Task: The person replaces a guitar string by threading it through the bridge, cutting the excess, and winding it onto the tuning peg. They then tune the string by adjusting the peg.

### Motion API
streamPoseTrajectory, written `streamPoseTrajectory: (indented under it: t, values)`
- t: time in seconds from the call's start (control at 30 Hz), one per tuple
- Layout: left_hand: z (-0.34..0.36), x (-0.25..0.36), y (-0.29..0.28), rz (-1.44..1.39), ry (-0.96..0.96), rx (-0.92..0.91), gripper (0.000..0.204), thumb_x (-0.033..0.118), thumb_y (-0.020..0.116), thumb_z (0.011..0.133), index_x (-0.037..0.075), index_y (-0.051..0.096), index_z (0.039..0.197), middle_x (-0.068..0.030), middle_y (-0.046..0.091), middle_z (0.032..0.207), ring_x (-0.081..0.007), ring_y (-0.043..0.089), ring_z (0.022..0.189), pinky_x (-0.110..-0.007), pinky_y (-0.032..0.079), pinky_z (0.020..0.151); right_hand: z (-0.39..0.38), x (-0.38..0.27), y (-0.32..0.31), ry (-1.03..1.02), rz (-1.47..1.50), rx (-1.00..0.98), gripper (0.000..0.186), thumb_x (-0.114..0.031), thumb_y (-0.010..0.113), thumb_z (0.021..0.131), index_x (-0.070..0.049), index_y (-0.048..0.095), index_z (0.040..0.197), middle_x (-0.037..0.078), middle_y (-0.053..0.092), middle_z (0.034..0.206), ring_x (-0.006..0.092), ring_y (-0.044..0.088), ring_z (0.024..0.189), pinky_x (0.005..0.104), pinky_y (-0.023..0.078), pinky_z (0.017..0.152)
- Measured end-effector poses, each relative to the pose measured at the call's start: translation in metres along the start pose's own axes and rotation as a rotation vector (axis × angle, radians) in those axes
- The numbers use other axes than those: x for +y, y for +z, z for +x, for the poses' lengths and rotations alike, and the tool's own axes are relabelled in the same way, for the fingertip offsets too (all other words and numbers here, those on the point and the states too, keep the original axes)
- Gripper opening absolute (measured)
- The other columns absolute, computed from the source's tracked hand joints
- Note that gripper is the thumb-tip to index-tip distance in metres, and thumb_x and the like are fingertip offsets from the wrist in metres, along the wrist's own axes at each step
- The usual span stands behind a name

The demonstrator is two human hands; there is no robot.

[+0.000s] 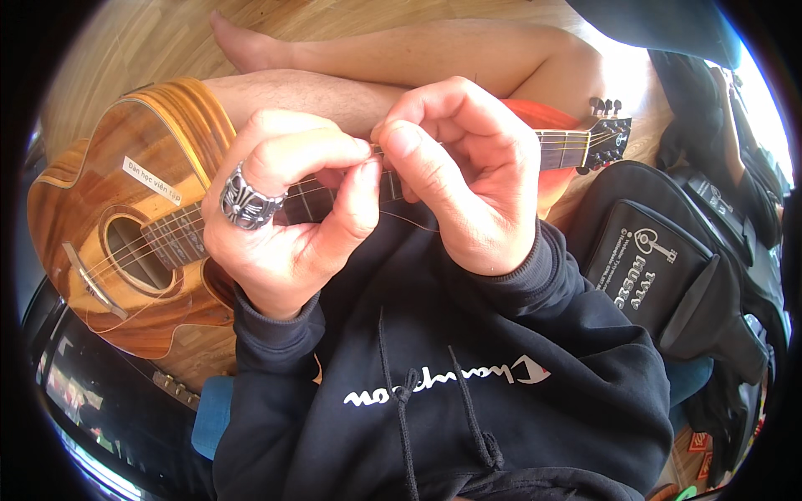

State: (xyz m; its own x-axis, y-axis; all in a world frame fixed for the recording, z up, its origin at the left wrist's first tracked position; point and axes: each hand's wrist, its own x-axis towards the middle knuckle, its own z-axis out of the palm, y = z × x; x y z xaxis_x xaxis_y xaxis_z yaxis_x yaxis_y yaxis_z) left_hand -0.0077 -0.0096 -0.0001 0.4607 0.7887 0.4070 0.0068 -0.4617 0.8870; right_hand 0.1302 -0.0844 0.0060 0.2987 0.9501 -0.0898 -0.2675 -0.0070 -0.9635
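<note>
Both hands meet over the neck of an acoustic guitar [125, 242] that lies across the person's lap. The left hand [288, 209] is curled, knuckles up, with a heavy silver ring [248, 202] on one finger; its thumb and forefinger pinch together at their tips, just above the fretboard. The right hand [464, 179] is curled the same way, fingers bent inward and thumb pressed against the forefinger, its tip almost touching the left hand's pinch. Between the two pinches a thin guitar string [409, 222] seems to be held; it trails down as a fine dark line over the sleeve, but what exactly the fingertips grip is too small to tell for sure. Both wrists come up from dark hoodie sleeves, bent so the palms face each other.

The guitar's brown wooden body sits to the person's left with the sound hole facing up, and a white sticker on the upper bout. The neck runs to the right under the hands, ending in the headstock [608, 134] with its tuning pegs. Bare legs lie beyond the guitar on a wooden floor [150, 42]. A black padded gig bag [668, 267] rests to the right.
</note>
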Motion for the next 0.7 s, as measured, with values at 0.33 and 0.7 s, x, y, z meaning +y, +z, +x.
streamPoseTrajectory:
  t: [0.33,0.7]
  values:
    - [-0.003,0.004,-0.011,-0.228,-0.245,-0.101,0.013,-0.006,0.07,0.077,0.0,0.06,0.084,-0.0039,0.06,0.08,-0.0076,0.054,0.069,-0.021,0.044,0.062,0.004,0.0,-0.007,-0.099,-0.124,-0.088,0.012,0.004,0.064,0.089,0.007,0.061,0.1,0.01,0.068,0.088,0.0092,0.063,0.071,0.0208,0.051,0.065]
    - [-0.001,0.008,-0.02,-0.35,-0.469,-0.182,0.014,-0.005,0.069,0.076,0.0,0.059,0.084,-0.003,0.06,0.081,-0.0072,0.054,0.07,-0.022,0.044,0.063,0.002,-0.001,-0.01,-0.215,-0.348,-0.095,0.013,0.0,0.071,0.082,0.0,0.065,0.094,0.009,0.067,0.08,0.0162,0.068,0.07,0.0259,0.053,0.064]
